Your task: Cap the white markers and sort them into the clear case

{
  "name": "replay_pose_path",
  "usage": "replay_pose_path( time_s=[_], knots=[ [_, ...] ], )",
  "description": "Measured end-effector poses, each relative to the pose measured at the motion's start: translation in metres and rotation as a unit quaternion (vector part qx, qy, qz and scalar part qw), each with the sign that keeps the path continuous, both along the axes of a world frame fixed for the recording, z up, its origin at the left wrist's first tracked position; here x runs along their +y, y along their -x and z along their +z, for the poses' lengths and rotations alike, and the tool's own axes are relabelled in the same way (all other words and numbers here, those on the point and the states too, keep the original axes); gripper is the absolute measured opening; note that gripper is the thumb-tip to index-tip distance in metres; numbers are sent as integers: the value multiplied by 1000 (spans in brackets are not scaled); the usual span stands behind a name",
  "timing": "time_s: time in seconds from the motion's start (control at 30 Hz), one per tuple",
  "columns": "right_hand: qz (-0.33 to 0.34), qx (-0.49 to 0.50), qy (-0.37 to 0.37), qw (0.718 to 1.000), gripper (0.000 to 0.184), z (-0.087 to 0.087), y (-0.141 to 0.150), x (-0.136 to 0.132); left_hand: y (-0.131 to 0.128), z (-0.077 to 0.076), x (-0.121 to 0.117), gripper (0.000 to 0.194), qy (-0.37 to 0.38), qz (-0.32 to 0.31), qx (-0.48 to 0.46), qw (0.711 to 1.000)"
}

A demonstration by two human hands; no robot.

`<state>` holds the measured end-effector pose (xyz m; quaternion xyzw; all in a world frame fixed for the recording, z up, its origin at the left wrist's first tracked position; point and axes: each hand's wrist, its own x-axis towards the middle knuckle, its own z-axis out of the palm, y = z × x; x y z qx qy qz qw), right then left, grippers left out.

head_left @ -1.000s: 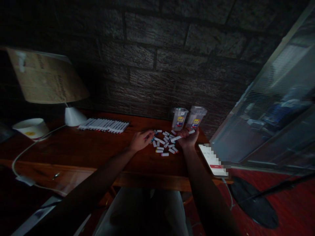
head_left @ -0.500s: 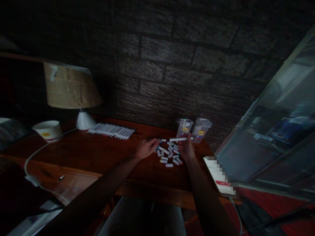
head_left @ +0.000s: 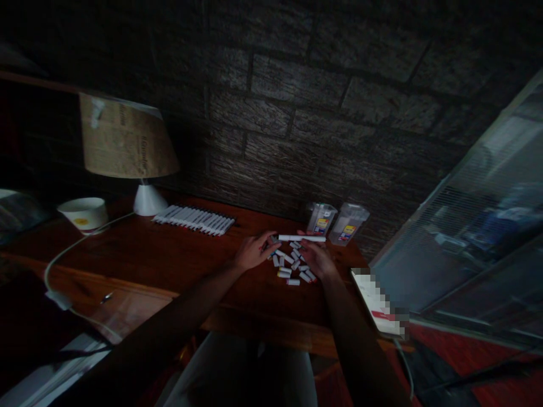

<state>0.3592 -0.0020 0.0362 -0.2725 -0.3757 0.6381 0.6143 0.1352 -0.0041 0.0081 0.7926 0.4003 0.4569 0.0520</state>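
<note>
A white marker (head_left: 302, 238) lies level between my two hands, above a loose pile of short white marker caps (head_left: 292, 281). My right hand (head_left: 317, 257) grips it toward its right end, thumb and fingers on either side of the barrel. At its left end, my left hand (head_left: 254, 252) has its fingertips closed on the tip; whether a separate cap is between them is too dark to tell. Some caps show coloured ends, and a few are partly hidden by the hands. Farther left, a row of white markers (head_left: 195, 219) lies side by side on the wooden table (head_left: 199, 265).
Two clear plastic cases (head_left: 348, 225) stand at the back right near the brick wall. A lamp (head_left: 148, 199) and a white paper cup (head_left: 82, 216) with a cable across it are on the left. A white tablet-like object (head_left: 373, 302) rests at the right edge.
The marker has moved left and levelled out, its left end now meeting my left fingertips. My right hand has shifted slightly left with it. The camera view has tilted a little.
</note>
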Motion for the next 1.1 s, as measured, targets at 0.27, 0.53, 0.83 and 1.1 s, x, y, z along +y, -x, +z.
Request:
replay_pose_path(
  time_s=[0.27,0.53,0.83,1.1],
  knots=[
    [3,-8,9,1000,31,-3,4,5,0,-2,0,30,-56,-13,29,998],
    [-29,1,4,1000,29,-2,-1,8,-1,-1,0,31,-55,-17,23,998],
    [39,35,26,998,18,5,-5,6,-1,-2,1,30,-44,1,21,999],
    [26,28,28,999,20,7,-5,4,-2,-2,0,31,-47,25,27,998]
  ],
)
